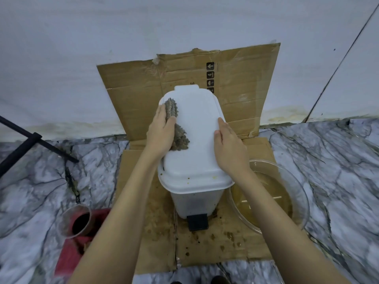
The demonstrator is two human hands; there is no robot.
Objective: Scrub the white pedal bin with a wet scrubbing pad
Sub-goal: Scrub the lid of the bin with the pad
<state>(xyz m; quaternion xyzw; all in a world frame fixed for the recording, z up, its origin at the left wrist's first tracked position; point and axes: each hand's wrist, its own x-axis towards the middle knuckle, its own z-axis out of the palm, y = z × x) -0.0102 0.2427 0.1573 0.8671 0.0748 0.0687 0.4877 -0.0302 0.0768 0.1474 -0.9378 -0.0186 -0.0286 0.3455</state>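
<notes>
The white pedal bin (195,193) stands on cardboard in the middle of the view, lid closed, its black pedal (198,221) facing me. A grey knobbly scrubbing pad (178,132) lies along the left side of the lid (196,140). My left hand (161,133) presses flat on the pad and holds it against the lid. My right hand (230,147) grips the lid's right edge, fingers wrapped over it. Small brown specks mark the lid's front rim.
Flattened cardboard (143,93) covers the floor and leans up the white wall. A clear bowl (295,185) of brownish water sits right of the bin. A clear cup (75,220) with dark liquid rests on a red object at left. Black bars (30,140) cross the far left.
</notes>
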